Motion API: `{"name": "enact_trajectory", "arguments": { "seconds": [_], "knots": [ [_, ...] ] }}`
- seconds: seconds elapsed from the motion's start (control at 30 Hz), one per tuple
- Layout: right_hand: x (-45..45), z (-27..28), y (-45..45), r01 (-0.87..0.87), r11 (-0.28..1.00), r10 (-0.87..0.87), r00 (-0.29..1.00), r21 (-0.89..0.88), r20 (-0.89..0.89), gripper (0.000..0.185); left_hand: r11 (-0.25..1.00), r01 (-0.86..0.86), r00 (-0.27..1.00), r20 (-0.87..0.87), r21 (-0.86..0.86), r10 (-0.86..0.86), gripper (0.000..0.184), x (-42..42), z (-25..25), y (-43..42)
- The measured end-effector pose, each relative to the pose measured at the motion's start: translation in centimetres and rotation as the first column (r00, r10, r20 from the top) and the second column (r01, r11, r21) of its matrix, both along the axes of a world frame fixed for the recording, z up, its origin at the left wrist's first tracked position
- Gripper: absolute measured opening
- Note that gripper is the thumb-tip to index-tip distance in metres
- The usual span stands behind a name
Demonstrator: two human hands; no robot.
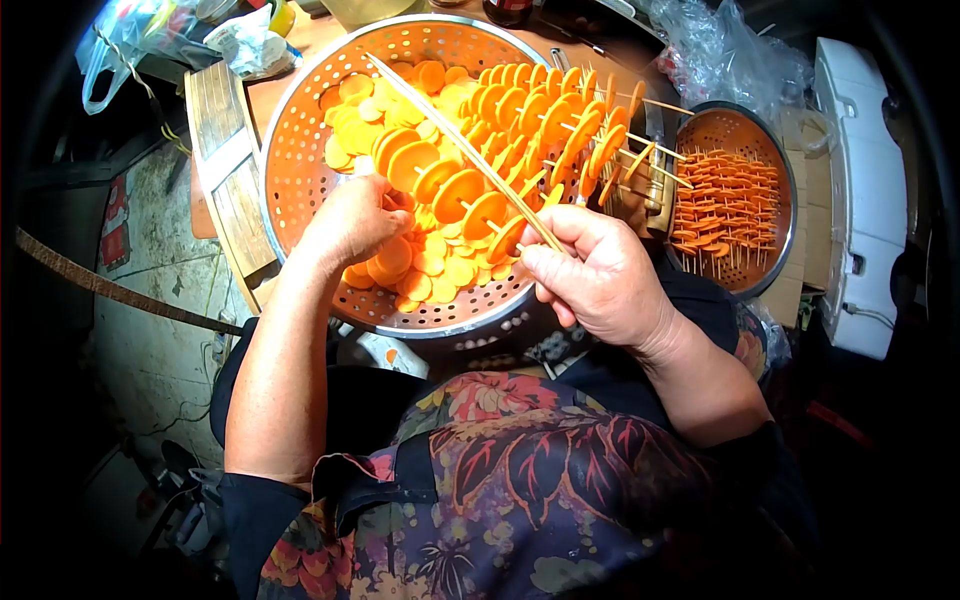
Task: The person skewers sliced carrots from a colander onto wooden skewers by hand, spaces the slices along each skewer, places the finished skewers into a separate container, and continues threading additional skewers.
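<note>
A large steel colander point(290, 130) holds a heap of loose round orange slices point(425, 265), which look like carrot. My right hand point(600, 272) grips a bundle of bare bamboo skewers point(440, 120) that slants up to the left. From the same hand, a skewer threaded with spaced slices point(460, 195) runs up-left across the colander. My left hand point(362, 225) is curled closed near that skewer's far end, beside the leftmost slices; what its fingertips pinch is hidden. Several filled skewers point(550, 115) lie across the colander's right side, their bare ends sticking out past the rim.
To the right, a smaller colander point(787, 185) holds many filled skewers point(725, 205). Clear plastic bags point(735, 55) lie behind it, and a white foam box point(862, 200) stands farther right. A wooden stool or board point(222, 165) and a plastic bag point(250, 45) are at left.
</note>
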State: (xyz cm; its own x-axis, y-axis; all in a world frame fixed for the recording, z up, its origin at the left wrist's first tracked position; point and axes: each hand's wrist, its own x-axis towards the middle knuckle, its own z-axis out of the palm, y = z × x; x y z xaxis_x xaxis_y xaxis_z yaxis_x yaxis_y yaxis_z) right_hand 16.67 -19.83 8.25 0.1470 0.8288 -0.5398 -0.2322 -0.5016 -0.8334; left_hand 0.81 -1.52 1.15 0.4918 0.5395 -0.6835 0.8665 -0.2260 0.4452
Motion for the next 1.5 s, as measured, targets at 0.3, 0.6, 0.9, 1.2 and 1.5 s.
{"name": "enact_trajectory", "arguments": {
  "seconds": [0.3, 0.6, 0.9, 1.2, 1.5],
  "knots": [
    [-0.1, 0.0, -0.2, -0.036, 0.999, 0.036, 0.999, -0.023, -0.011, 0.011, 0.995, -0.062, 0.984, 0.173, 0.083, 0.047, 0.027, -0.9, -2.1, 0.2],
    [-0.3, 0.1, -0.5, -0.051, 0.997, 0.043, 0.987, 0.050, 0.152, 0.012, 0.996, -0.010, 0.990, 0.144, 0.088, -0.003, 0.028, -0.9, -2.9, 0.4],
    [-0.5, 0.1, -0.6, -0.069, 0.998, 0.064, 0.979, 0.016, 0.195, 0.014, 0.997, -0.025, 0.983, 0.185, 0.073, 0.011, 0.031, -0.6, -2.2, 0.2],
    [-0.4, -0.3, -0.8, -0.089, 0.995, 0.080, 0.984, 0.053, 0.158, 0.011, 1.000, -0.005, 0.997, 0.080, 0.029, 0.003, 0.036, 0.1, -1.7, 0.2],
    [-0.4, -0.1, -0.7, -0.093, 0.995, 0.079, 0.959, 0.036, 0.271, 0.014, 1.000, 0.012, 0.990, 0.143, 0.012, -0.014, 0.037, 0.1, -1.2, 0.1]
  ]
}}
